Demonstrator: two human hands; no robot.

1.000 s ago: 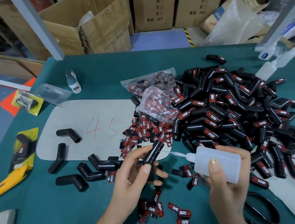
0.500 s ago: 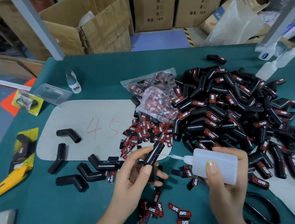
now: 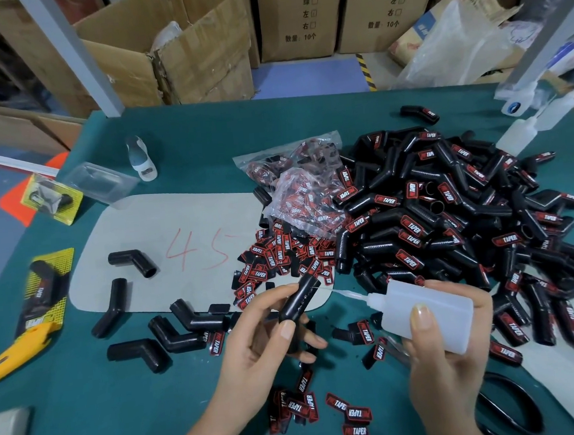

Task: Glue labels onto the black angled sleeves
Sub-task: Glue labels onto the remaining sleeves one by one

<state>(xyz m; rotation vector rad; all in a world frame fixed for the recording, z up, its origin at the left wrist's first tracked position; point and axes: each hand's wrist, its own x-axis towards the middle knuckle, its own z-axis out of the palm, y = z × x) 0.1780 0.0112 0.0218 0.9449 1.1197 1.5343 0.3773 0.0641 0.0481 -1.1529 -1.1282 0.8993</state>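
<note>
Green tabletop (image 3: 88,421) open bottom-left; left hand (image 3: 264,342) fingers gripping sleeve (image 3: 299,300), right hand (image 3: 444,352) fingers gripping glue bottle (image 3: 430,312).

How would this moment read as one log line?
step: applying glue | left hand: holds black sleeve | right hand: holds glue bottle, nozzle toward sleeve | label: not yet on

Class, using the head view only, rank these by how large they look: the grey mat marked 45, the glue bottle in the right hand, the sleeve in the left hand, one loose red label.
1. Grey mat
2. Glue bottle, nearer the camera
3. Sleeve, partly hidden by fingers, so unsure
4. Loose label
</note>
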